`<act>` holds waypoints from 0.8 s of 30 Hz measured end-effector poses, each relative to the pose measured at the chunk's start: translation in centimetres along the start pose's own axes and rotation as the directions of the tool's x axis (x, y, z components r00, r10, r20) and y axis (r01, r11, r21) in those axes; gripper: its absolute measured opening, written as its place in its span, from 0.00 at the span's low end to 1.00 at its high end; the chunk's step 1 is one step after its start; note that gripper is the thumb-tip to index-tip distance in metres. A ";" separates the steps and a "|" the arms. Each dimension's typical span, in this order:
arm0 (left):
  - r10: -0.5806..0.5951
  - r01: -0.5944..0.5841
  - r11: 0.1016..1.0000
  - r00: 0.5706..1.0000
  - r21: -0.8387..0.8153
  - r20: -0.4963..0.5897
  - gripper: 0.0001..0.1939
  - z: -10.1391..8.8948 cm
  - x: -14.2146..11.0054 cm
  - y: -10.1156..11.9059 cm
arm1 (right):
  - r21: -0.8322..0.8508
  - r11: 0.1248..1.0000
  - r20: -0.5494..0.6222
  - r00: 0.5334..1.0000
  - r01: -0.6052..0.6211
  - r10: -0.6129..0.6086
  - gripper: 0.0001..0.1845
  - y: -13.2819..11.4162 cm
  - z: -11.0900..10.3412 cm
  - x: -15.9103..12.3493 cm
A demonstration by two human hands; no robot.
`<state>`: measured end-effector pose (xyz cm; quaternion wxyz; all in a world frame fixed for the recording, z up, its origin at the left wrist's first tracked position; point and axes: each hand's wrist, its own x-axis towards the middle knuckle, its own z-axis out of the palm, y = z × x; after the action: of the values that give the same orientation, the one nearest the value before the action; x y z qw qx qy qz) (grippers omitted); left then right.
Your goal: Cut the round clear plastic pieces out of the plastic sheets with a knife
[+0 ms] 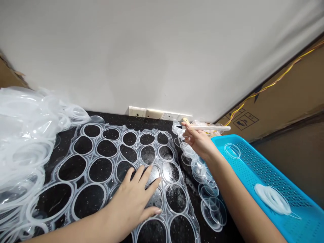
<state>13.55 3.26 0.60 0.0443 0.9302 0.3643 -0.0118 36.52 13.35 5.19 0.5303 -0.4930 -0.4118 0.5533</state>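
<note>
Your left hand (134, 192) lies flat and open, fingers spread, released on a clear, flexible plastic sheet punched with rows of round holes (101, 168); the palm and fingers rest directly on the sheet's lower right part, over the webbing between the holes. Your right hand (196, 138) is raised just beyond it, curled and grasping a slim white rod (205, 128) between thumb and fingers; the rod points to the right, over the far end of a trail of clear round plastic discs (207, 202). That trail runs along the sheet's right edge, overlapping on a black speckled countertop (188, 184), and its far end sits right by your right fingers; a few discs seem to touch them, though you cannot tell whether any is held. To the right, beneath your right forearm, is a bright blue perforated plastic tray (224, 140); it holds a single clear ring (232, 151) and a white bundle of rings (272, 199). On the left, a heap of crumpled clear plastic offcuts (25, 135) touches the sheet; farther on, a cream wall socket strip (159, 114) lines a white wall (152, 50), with a brown cardboard box (286, 94) to the right.
</note>
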 end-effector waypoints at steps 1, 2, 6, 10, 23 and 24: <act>0.000 0.000 1.000 1.000 0.002 0.002 0.33 0.1 0.0 0.0 | -0.036 0.999 0.001 1.000 0.017 -0.017 0.19 0.0 0.0 0.0; 0.001 -0.001 1.000 1.000 0.006 0.007 0.33 0.1 0.0 0.0 | -0.062 0.998 0.010 0.999 0.032 -0.031 0.19 0.1 0.0 -0.1; 0.006 -0.006 1.000 1.000 -0.003 -0.008 0.32 -0.1 -0.1 -0.1 | -0.084 0.993 0.032 0.996 0.088 -0.085 0.18 0.3 0.0 -0.1; 0.020 -0.024 0.999 0.997 -0.047 -0.070 0.29 -0.9 0.1 -0.9 | -0.012 0.998 0.026 0.998 0.056 -0.056 0.18 0.2 -0.1 0.1; -0.081 0.081 0.997 0.995 0.005 -0.051 0.34 -0.5 3.9 -3.8 | 0.150 0.986 0.027 0.997 -0.077 0.073 0.22 0.6 -0.1 0.5; -0.081 0.081 0.997 0.995 0.005 -0.049 0.34 -0.4 4.0 -3.8 | 0.149 0.985 0.030 0.996 -0.084 0.081 0.22 0.6 -0.2 0.5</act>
<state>13.86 8.76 0.54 0.0315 0.9147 0.4028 0.0079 36.60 13.80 4.47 0.5376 -0.4617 -0.3545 0.6101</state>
